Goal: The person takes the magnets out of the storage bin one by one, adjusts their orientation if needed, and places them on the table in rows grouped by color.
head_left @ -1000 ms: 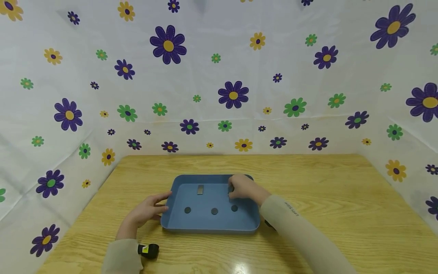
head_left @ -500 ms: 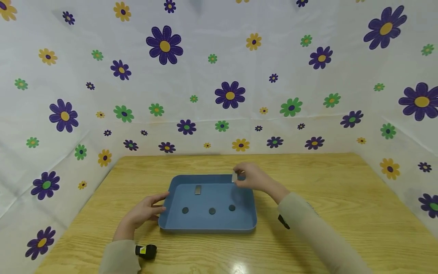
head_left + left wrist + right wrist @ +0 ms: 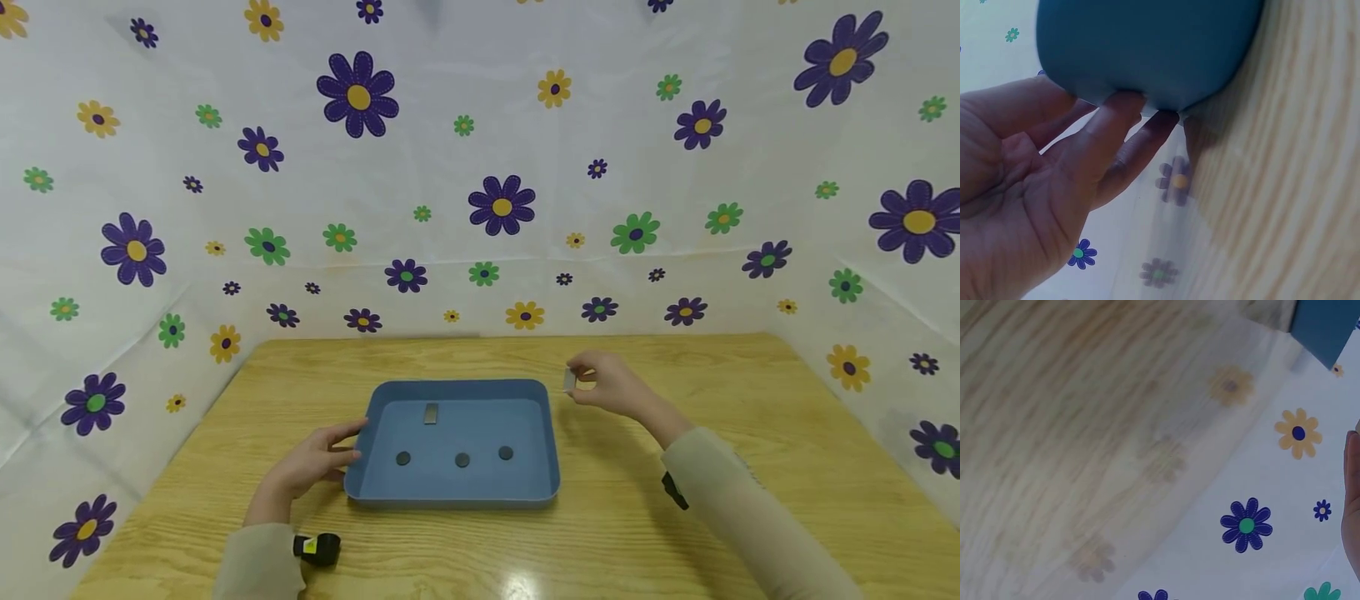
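A shallow blue tray (image 3: 360,483) sits on the wooden table. My left hand (image 3: 307,462) is at its left end; in the left wrist view, extended fingers (image 3: 1110,128) touch the tray's outer wall (image 3: 1147,50). Off the tray's far right corner, my right hand (image 3: 611,387) pinches a small flat silvery rectangle (image 3: 569,380) between thumb and fingers, above the tabletop. A similar grey rectangle (image 3: 431,414) lies inside the tray near the back. In front of it are three dark round discs, left (image 3: 403,458), middle (image 3: 462,460) and right (image 3: 506,453).
The wooden table (image 3: 675,433) extends on both sides of the tray. White cloth (image 3: 420,167) printed with flowers hangs along the back and sides. A black wrist camera (image 3: 318,549) is strapped at the left sleeve.
My right hand has lifted the silvery rectangle out of the tray's back right area and carried it rightward past the rim. My left hand stays at the tray's left end.
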### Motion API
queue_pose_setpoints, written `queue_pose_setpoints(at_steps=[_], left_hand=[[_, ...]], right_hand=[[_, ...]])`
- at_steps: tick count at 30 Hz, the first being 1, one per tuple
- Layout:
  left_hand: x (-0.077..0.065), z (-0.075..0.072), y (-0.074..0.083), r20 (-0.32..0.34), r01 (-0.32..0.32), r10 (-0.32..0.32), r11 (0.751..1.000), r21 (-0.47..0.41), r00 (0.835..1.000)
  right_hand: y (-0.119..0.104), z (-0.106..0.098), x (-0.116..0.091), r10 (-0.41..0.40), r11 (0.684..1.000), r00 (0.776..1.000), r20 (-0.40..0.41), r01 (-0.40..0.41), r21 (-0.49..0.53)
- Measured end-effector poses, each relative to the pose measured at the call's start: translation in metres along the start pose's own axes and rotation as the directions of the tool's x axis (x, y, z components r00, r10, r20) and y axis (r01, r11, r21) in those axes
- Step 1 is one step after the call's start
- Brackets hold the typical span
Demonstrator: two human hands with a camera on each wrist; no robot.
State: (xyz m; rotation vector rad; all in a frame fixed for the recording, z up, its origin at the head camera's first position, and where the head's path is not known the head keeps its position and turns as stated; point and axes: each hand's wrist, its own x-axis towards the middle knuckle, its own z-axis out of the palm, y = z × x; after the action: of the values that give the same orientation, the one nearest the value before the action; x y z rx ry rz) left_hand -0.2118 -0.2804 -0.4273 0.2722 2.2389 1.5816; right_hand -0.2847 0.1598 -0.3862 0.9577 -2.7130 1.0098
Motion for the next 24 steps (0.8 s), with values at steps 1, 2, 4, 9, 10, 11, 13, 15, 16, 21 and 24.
queue_pose_setpoints(at_steps=[1, 2, 4, 9, 10, 11, 13, 15, 16, 21, 24], left_hand=[[0.000, -0.001, 0.000, -0.002, 0.001, -0.001, 1.000, 0.000, 1.000], [0.000, -0.001, -0.001, -0.005, 0.003, -0.003, 1.000, 0.001, 1.000], [0.000, -0.001, 0.000, -0.007, -0.001, 0.001, 1.000, 0.003, 1.000], [0.000, -0.001, -0.001, -0.002, -0.005, 0.005, 1.000, 0.007, 1.000], [0.000, 0.000, -0.001, -0.002, -0.005, 0.005, 1.000, 0.006, 1.000], [0.000, 0.000, -0.001, -0.002, -0.005, 0.005, 1.000, 0.004, 1.000], [-0.001, 0.000, 0.000, -0.001, -0.007, 0.007, 1.000, 0.009, 1.000], [-0.001, 0.000, 0.000, -0.005, -0.007, 0.007, 1.000, 0.008, 1.000], [-0.001, 0.000, 0.000, -0.005, -0.007, 0.007, 1.000, 0.008, 1.000], [-0.001, 0.000, 0.000, -0.003, -0.007, 0.006, 1.000, -0.001, 1.000], [0.000, 0.000, 0.000, -0.003, -0.007, 0.007, 1.000, -0.002, 1.000]], right_hand=[[0.002, -0.001, -0.001, 0.006, 1.000, 1.000, -0.001, -0.006, -0.002], [0.003, -0.001, -0.002, 0.017, 1.000, 1.000, 0.000, -0.017, -0.005], [0.006, -0.001, -0.003, 0.036, 0.999, 0.999, 0.008, -0.036, -0.009], [0.013, 0.002, -0.004, 0.052, 0.998, 0.998, 0.047, -0.051, -0.027], [0.015, 0.002, -0.004, 0.052, 0.998, 0.997, 0.056, -0.050, -0.038], [0.016, 0.003, -0.004, 0.056, 0.997, 0.996, 0.065, -0.053, -0.052], [0.020, 0.004, -0.004, 0.064, 0.995, 0.994, 0.084, -0.057, -0.080], [0.023, 0.006, -0.004, 0.078, 0.992, 0.992, 0.103, -0.066, -0.110], [0.025, 0.007, -0.003, 0.081, 0.990, 0.990, 0.111, -0.067, -0.128], [0.028, 0.011, -0.002, 0.087, 0.983, 0.985, 0.150, -0.060, -0.176], [0.026, 0.014, -0.002, 0.100, 0.983, 0.978, 0.180, -0.069, -0.173]])
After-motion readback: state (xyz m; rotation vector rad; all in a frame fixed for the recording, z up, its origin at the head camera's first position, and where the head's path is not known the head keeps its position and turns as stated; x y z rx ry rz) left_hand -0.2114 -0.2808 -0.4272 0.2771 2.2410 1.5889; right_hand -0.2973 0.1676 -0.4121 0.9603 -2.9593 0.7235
